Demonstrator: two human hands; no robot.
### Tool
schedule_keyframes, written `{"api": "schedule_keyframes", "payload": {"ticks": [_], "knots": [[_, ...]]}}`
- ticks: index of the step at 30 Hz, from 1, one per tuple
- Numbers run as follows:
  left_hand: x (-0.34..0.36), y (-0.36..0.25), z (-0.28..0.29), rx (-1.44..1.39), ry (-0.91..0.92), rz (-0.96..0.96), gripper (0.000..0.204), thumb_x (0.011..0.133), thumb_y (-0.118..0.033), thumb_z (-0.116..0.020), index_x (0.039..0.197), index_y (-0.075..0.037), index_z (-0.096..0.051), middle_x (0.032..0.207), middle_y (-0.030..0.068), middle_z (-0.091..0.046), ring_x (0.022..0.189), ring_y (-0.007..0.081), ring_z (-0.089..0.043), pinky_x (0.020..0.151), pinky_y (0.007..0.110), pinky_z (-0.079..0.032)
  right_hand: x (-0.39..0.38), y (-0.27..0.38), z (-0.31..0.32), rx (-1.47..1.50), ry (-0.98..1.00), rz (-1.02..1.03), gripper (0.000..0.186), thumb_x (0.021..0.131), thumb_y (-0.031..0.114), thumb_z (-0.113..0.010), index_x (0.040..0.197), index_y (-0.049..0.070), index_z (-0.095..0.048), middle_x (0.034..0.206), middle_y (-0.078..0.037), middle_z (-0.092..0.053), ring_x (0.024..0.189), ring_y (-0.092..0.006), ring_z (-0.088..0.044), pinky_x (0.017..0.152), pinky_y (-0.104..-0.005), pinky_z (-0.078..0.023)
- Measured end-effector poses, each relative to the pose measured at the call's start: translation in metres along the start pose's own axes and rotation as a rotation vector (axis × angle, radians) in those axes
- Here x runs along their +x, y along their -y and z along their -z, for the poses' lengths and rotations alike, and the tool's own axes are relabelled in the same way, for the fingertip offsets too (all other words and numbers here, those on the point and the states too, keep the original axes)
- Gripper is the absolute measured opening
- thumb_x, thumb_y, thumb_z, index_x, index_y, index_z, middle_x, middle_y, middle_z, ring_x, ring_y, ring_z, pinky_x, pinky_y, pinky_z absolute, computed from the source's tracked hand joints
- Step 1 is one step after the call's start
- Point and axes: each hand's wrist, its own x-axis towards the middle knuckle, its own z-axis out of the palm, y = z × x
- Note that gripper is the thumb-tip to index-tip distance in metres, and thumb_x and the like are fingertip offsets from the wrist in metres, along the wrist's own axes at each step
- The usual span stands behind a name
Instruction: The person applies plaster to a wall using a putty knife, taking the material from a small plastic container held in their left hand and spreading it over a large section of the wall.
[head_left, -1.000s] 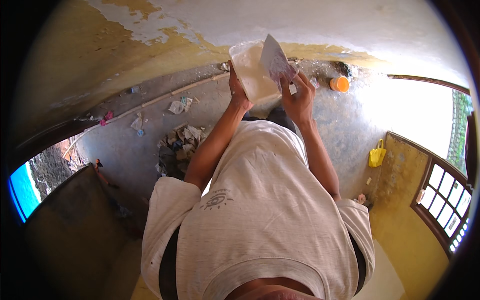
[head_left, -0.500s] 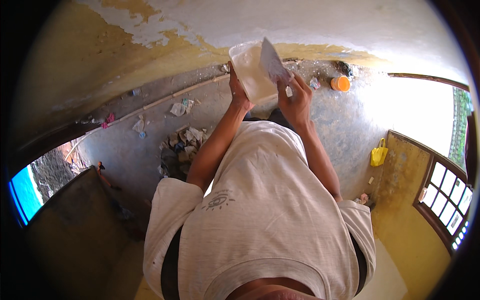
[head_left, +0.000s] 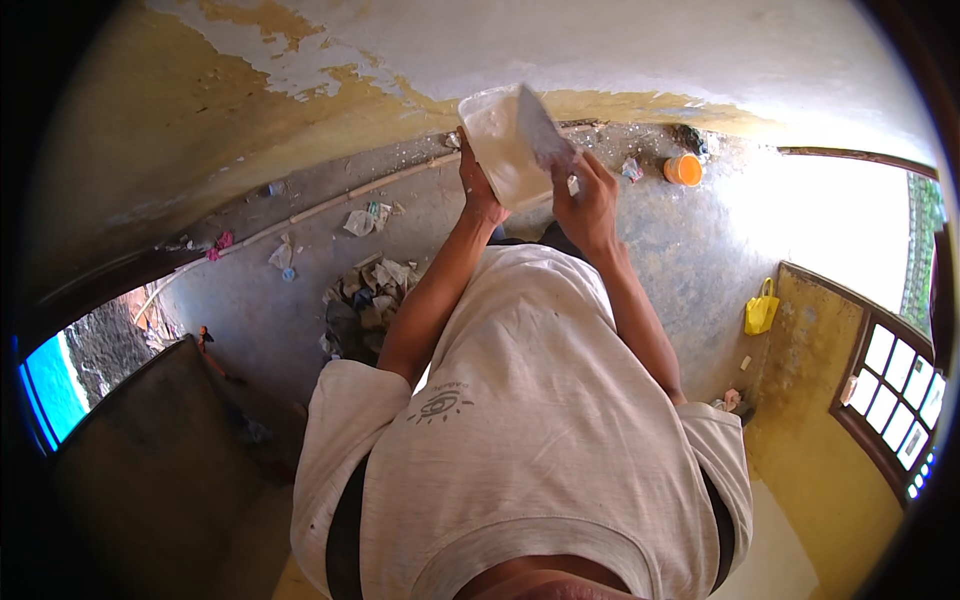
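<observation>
My left hand (head_left: 479, 190) grips a clear plastic tub (head_left: 497, 150) by its left side and underneath. Smeared inside the tub is a pale, off-white paste. In my right hand (head_left: 586, 200) is a putty knife (head_left: 539, 125) with a broad, grey, paste-coated blade pointing up and to the left. The blade lies over the tub's right side; whether it touches the paste I cannot tell. My right fingers wrap its handle end and hide most of it.
Ahead stands a wall (head_left: 400, 60) with peeling yellow and white paint. A long pole (head_left: 330, 202) lies along its foot. On the floor are an orange bucket (head_left: 683, 170), a rubble heap (head_left: 370, 295) and plastic scraps (head_left: 360, 221). A yellow bag (head_left: 761, 310) is at right.
The putty knife has dipped slightly down and left, closer over the tub. My right hand has shifted a little with it; the tub stays nearly in place.
</observation>
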Motion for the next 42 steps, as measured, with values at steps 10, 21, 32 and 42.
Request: {"api": "schedule_keyframes", "payload": {"ticks": [10, 21, 32, 42], "knots": [[-0.001, -0.002, -0.006, -0.046, -0.051, 0.010, 0.065, 0.098, -0.064, -0.033, 0.139, -0.015, -0.048, 0.128, 0.0094, -0.060, 0.115, 0.0288, -0.060, 0.095, 0.049, -0.052, -0.001, -0.001, -0.002, -0.008, 0.017, 0.106, 0.018, 0.089, -0.001, -0.060, 0.106, -0.002, -0.067, 0.101, -0.020, -0.068, 0.090, -0.0392, -0.067, 0.079, -0.0403, -0.054], [0.005, -0.002, 0.014, -0.053, 0.025, 0.033, 0.066, 0.097, -0.065, -0.037, 0.137, -0.015, -0.050, 0.125, 0.0087, -0.061, 0.113, 0.0285, -0.061, 0.096, 0.048, -0.051, 0.000, -0.001, -0.004, -0.013, -0.021, 0.143, 0.015, 0.089, 0.000, -0.061, 0.103, -0.003, -0.066, 0.102, -0.022, -0.067, 0.086, -0.0404, -0.066, 0.075, -0.0400, -0.053], [0.002, -0.001, -0.003, 0.026, 0.021, -0.008, 0.074, 0.095, -0.068, -0.038, 0.140, -0.010, -0.046, 0.131, 0.0132, -0.057, 0.118, 0.0297, -0.059, 0.099, 0.047, -0.051, 0.002, 0.014, -0.001, 0.013, -0.211, 0.116, 0.015, 0.087, 0.002, -0.063, 0.101, -0.003, -0.067, 0.091, -0.021, -0.066, 0.074, -0.0388, -0.065, 0.066, -0.0428, -0.052], [-0.001, 0.000, -0.010, 0.015, 0.009, -0.025, 0.072, 0.095, -0.068, -0.038, 0.142, -0.013, -0.044, 0.129, 0.0114, -0.059, 0.118, 0.0294, -0.059, 0.098, 0.046, -0.052, 0.000, 0.014, -0.005, 0.018, -0.238, 0.146, 0.009, 0.091, 0.001, -0.058, 0.095, -0.005, -0.062, 0.093, -0.022, -0.065, 0.079, -0.0401, -0.063, 0.070, -0.0416, -0.051]]}}
